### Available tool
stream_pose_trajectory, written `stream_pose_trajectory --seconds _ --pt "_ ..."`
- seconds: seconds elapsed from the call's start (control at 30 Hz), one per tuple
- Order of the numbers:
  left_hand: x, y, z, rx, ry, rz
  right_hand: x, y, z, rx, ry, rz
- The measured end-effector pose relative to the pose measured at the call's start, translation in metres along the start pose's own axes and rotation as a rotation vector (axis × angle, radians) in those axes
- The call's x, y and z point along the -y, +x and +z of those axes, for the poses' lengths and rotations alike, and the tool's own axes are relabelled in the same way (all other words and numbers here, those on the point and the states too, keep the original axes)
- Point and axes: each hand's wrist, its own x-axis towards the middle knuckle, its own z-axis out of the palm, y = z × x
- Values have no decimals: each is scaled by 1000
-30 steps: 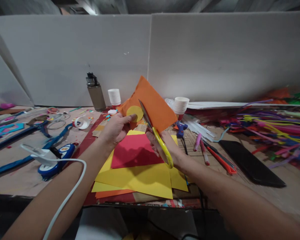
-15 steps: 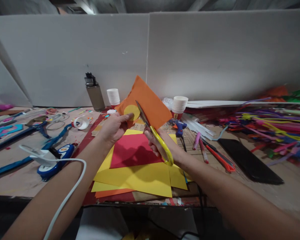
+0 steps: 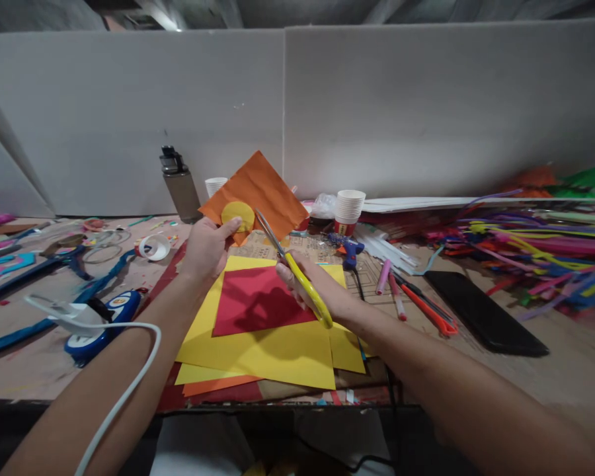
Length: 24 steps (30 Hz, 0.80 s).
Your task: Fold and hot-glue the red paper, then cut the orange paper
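Observation:
My left hand pinches an orange sheet together with a yellow paper circle, the thumb lying over the circle. The sheet is raised above the table, one corner pointing up. Yellow-handled scissors are in my right hand, blades angled up and left, their tips close to the circle's right edge. Whether the blades touch the orange sheet I cannot tell. Below both hands lies a red sheet on top of several yellow sheets, with an orange edge showing underneath.
Right of the papers lie a blue glue gun, markers, a red cutter, a black phone and colourful pipe cleaners. Paper cups and a bottle stand behind. A white cable crosses my left forearm.
The orange sheet and circle have moved left with my left hand and turned a little. The scissors have drawn slightly away, down from the sheet's middle. The view has shifted a little.

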Motion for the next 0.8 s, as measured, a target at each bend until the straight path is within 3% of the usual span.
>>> stream_pose_trajectory --seconds 0.5,0.67,0.8 --pt "9 -1 -2 87 -13 -67 -5 -1 1 39 59 60" --pt "14 -4 -4 124 203 66 -8 2 3 36 115 92" --pt "14 -5 -1 169 195 72 -11 3 4 20 97 25"
